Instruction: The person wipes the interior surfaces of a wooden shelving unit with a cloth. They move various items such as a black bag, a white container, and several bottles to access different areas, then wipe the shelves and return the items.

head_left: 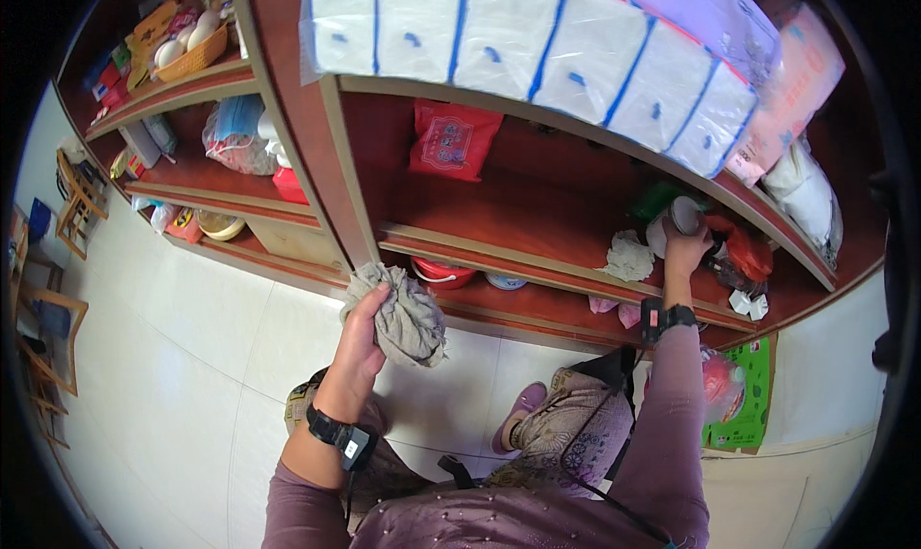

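Observation:
My left hand (367, 333) grips a crumpled grey cloth (406, 322), held up in front of the wooden shelf unit. My right hand (685, 250) reaches into the middle shelf (518, 207) on the right and has its fingers around a white container (658, 236) with a round pale top. Just left of that container, a crumpled pale cloth or paper (628, 256) lies by the shelf edge. An orange-red plastic bag (748, 250) and a dark clear-wrapped item sit close to the right of my hand. Something green (655, 200) is partly hidden behind the container.
Large packs of tissue (496, 38) overhang the shelf from above. A red packet (455, 140) stands at the shelf's back left. Below are a red bucket (440, 272) and a green carton (748, 398). Eggs in a basket (194, 56) occupy the left shelves; wooden chairs (61, 319) stand far left.

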Demonstrator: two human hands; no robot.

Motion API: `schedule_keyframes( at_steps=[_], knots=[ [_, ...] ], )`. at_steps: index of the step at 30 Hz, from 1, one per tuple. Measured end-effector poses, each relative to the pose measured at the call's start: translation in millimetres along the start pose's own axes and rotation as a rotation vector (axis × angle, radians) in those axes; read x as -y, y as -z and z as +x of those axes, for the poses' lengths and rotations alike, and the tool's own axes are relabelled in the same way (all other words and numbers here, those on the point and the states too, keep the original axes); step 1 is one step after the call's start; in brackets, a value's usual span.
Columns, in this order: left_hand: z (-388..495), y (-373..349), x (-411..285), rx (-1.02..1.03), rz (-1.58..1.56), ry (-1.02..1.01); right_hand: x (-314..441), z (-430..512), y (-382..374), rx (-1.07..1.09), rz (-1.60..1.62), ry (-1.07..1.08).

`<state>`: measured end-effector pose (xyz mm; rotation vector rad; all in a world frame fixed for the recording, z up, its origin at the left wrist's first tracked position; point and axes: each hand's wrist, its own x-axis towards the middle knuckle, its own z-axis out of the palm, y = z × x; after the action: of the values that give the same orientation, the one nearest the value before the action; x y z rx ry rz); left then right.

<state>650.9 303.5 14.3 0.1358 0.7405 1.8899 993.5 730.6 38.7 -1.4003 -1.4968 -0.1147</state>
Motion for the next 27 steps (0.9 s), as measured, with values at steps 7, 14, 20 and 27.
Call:
schedule_keyframes(
  at_steps=[7, 14, 20, 27],
  knots=[
    [-2, -3, 1, -0.056, 0.026, 0.013, 142, -44, 17, 0.207, 0.292, 0.425],
    [0, 1, 3, -0.048, 0.031, -0.044, 294, -152, -43, 0.81, 0.38, 0.332],
    [5, 10, 1, -0.05, 0.018, -0.054, 338, -207, -88, 0.769, 0.536, 0.244],
    [6, 11, 2, -0.016, 0.009, -0.024, 301, -177, -54, 0.861, 0.486, 0.472]
  ],
)
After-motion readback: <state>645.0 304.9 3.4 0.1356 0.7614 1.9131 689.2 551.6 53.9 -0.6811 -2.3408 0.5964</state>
